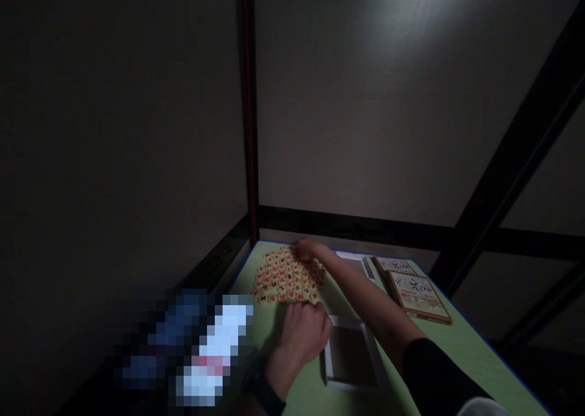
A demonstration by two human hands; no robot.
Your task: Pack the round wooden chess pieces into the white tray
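Observation:
Round, pale xiangqi pieces (pixel 287 276) with red and black characters lie packed in rows on a green table (pixel 475 355). My left hand (pixel 305 331) is at the near edge of the rows with its fingers curled in and the fingertips turned away. Whatever is in it, if anything, is hidden. Reaching across from the right, my right hand (pixel 307 249) is over the far right part of the pieces. Its fingers are bent down and closed at the pieces, and I cannot make out what is between them. An open, shallow box with white walls (pixel 326 361) sits beside my left hand.
Two flat boxes with printed lids (pixel 420 294) lie partly overlapped at the right. Behind my right forearm is a white-edged tray or lid (pixel 368 268). Dark-framed wall panels (pixel 356 130) stand behind the table. A pixelated bright shape (pixel 219 343) is at lower left.

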